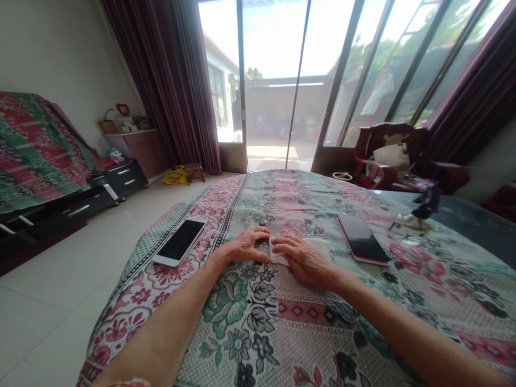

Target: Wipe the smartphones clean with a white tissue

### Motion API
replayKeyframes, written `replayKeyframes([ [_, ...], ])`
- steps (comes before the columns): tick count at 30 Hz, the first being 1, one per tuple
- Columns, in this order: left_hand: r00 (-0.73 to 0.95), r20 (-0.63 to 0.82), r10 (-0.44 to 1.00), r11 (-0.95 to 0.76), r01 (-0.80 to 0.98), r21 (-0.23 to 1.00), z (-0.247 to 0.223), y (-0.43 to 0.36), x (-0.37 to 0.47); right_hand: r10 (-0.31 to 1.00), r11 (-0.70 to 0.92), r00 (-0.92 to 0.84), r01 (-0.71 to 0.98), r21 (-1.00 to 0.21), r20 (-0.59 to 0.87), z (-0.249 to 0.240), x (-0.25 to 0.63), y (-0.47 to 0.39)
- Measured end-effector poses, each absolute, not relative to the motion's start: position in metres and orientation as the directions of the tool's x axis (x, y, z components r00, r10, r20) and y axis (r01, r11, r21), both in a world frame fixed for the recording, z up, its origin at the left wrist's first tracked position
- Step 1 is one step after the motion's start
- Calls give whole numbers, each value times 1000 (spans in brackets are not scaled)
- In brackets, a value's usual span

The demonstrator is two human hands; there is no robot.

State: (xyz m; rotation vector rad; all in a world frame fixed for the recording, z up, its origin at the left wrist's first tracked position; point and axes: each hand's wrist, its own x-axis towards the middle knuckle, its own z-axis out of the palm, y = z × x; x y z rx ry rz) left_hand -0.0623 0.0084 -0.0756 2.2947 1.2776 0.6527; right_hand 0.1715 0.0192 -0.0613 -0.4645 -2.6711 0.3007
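A folded white tissue point(321, 246) lies on the floral tablecloth point(229, 306), partly hidden beneath my right hand point(304, 260). That hand rests over it with fingers stretched out toward the left, pressing on its near end. My left hand point(248, 245) is on the cloth just left of the tissue's edge, thumb and fingers apart, with nothing in its grasp. To the left lies a white phone point(181, 242) with a dark screen. On the right is a second dark-screened phone point(362, 239) with a red edge.
Right of the phones stands a small dark holder on a clear base point(411, 227). Beyond the table are glass doors point(282, 107), a red wooden chair point(389, 156) and purple curtains point(173, 80). Black drawers point(129, 177) and a yellow bag point(176, 175) are at left.
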Motion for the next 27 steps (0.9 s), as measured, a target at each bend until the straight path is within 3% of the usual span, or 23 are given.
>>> replayKeyframes([
  [15,499,134,856,-481,675,560,-67,4,-62,326,923,-878,216,-320,349,-60,176,-14],
  [27,513,179,840,-513,643,568,-67,5,-60,407,909,-837,332,-253,366,-68,164,20],
])
